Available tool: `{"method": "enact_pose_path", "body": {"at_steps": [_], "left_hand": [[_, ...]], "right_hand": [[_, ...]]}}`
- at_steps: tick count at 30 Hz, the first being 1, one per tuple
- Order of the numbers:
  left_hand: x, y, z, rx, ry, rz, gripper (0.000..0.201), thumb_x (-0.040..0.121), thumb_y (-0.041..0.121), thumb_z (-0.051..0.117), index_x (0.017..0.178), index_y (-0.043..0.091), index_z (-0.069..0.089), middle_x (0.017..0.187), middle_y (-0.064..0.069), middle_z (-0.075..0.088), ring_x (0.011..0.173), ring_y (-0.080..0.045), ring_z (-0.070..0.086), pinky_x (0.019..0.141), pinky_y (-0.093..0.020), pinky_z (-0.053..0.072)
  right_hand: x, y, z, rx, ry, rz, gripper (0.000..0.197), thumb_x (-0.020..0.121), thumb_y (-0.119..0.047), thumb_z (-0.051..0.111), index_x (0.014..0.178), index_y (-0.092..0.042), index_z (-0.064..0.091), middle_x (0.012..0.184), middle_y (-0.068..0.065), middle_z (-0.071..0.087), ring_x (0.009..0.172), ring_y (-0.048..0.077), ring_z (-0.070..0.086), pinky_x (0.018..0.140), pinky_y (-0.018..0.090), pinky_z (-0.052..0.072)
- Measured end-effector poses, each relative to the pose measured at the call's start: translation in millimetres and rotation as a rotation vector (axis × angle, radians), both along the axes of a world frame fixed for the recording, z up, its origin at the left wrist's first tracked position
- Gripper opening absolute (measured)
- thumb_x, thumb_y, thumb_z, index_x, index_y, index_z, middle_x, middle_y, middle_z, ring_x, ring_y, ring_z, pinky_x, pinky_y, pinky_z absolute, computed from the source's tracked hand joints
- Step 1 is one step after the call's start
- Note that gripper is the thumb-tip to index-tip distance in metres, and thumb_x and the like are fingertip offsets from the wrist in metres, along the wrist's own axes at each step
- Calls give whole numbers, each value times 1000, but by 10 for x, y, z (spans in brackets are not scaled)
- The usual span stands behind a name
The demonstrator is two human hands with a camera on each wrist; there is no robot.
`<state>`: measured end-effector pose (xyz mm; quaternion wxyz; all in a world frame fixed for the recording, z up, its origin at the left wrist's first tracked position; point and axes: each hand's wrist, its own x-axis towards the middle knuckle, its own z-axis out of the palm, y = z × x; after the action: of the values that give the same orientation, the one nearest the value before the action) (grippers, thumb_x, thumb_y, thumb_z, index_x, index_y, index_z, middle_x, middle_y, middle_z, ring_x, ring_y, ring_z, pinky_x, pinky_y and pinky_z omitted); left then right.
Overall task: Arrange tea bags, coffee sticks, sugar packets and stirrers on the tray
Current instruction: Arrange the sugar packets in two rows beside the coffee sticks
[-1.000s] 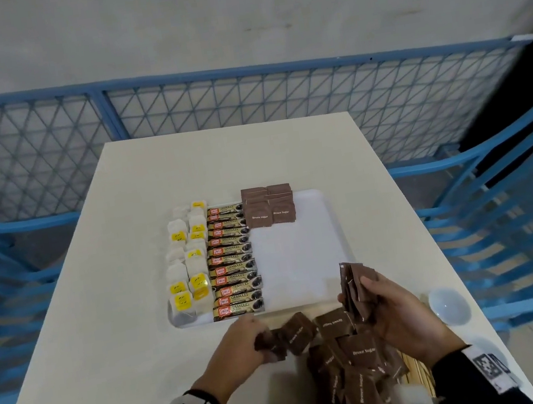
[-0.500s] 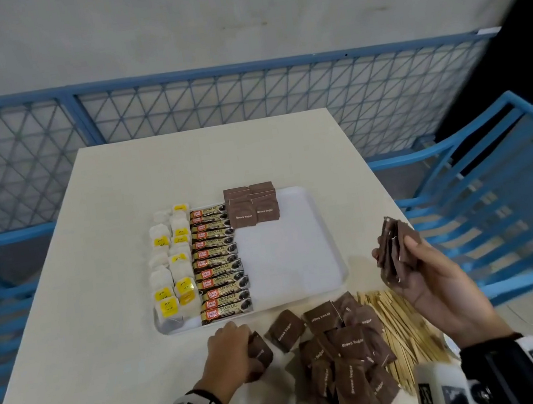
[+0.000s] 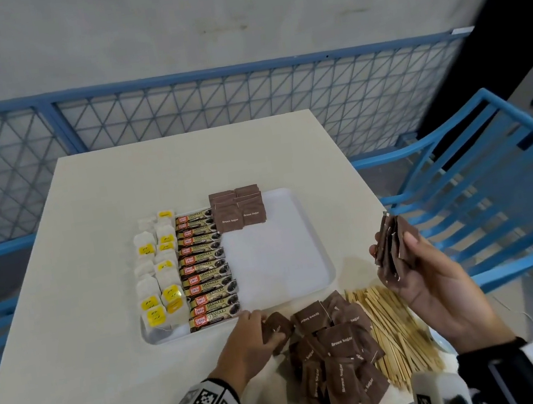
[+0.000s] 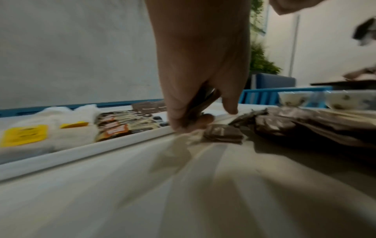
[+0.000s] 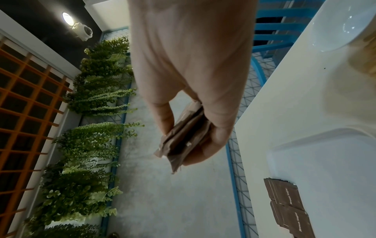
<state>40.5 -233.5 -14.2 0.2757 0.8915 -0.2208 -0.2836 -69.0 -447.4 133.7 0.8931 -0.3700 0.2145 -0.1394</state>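
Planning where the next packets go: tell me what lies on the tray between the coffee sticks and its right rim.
In the head view, only the sugar packets at the far end sit between the coffee sticks and the tray rim; the nearer stretch is bare.

A café terrace, as far as we can tell.
We see a cream table (image 3: 106,295), blue slatted chairs (image 3: 484,190), blue mesh railing (image 3: 209,106), wall planters of greenery (image 5: 91,145), and a ceiling security camera (image 5: 84,33).
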Motion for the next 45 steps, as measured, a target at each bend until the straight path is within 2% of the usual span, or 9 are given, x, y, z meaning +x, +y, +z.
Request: {"method": "enact_pose_path", "body": {"at_steps": [5, 11, 17, 21, 25, 29, 35, 40, 45], "left_hand": [[-71, -77, -72, 102, -141, 2, 34, 86, 35, 61, 111, 15, 51, 111, 0, 43, 99, -17, 53, 89, -29, 44], [-12, 10, -33, 28, 32, 54, 8, 84, 22, 57, 78, 18, 54, 80, 2, 54, 73, -13, 50, 63, -22, 39], [91, 52, 350, -674, 779, 678, 8, 92, 4, 41, 94, 1, 48, 90, -21, 68, 67, -28, 65, 57, -32, 53], [167, 38, 710, -942, 1016, 627, 23, 91, 2, 30, 107, 9, 45, 102, -25, 69, 83, -39, 69, 63, -38, 59], [206, -28, 921, -958, 1031, 572, 38, 91, 17, 36, 121, 11, 59, 97, -13, 73, 78, -28, 71, 66, -36, 56], [217, -13, 994, -930, 1061, 517, 40, 88, 44, 49, 101, 16, 74, 103, -13, 72, 85, -26, 70, 76, -37, 52], [136, 86, 921, -825, 915, 447, 44, 71, 19, 68, 112, 5, 61, 84, -15, 70, 70, -25, 68, 57, -28, 53], [104, 151, 875, -801, 896, 423, 46, 70, 9, 68, 114, 21, 64, 97, -9, 73, 79, -23, 71, 52, -29, 54], [104, 226, 837, -747, 756, 478, 46, 74, 5, 70, 116, 23, 62, 95, -5, 74, 78, -22, 71, 53, -29, 54]], "right_hand": [[-24, 25, -10, 7, 2, 14, 27, 81, -17, 48, 104, -9, 59, 81, 10, 70, 70, 16, 69, 56, 25, 57], [30, 87, -89, -7, 64, 49, 39, 82, -14, 51, 120, -6, 52, 89, 12, 67, 74, 19, 68, 58, 29, 57], [164, 312, -180, -163, 184, 202, 36, 81, -19, 56, 116, -9, 53, 86, 8, 68, 69, 18, 65, 58, 32, 50], [354, 475, -224, -249, 176, 300, 24, 94, -13, 46, 118, -10, 51, 95, 8, 69, 79, 17, 67, 61, 28, 53], [559, 676, -321, -504, 196, 408, 25, 96, -13, 47, 120, -10, 46, 110, 10, 65, 98, 18, 64, 82, 32, 53], [668, 833, -444, -974, 168, 445, 24, 95, -22, 49, 118, -15, 47, 113, -1, 59, 105, 11, 56, 92, 25, 46], [555, 850, -577, -1528, 250, 586, 46, 100, -36, 30, 144, -24, 27, 121, 1, 35, 112, 16, 31, 102, 30, 31], [224, 570, -580, -1313, 223, 568, 47, 94, -44, 31, 140, -36, 31, 107, -16, 41, 100, -4, 45, 92, 16, 38], [-383, 82, -947, -1602, 348, 278, 20, 86, -12, 63, 98, -27, 67, 84, -22, 53, 76, -3, 52, 71, 2, 36]]}}
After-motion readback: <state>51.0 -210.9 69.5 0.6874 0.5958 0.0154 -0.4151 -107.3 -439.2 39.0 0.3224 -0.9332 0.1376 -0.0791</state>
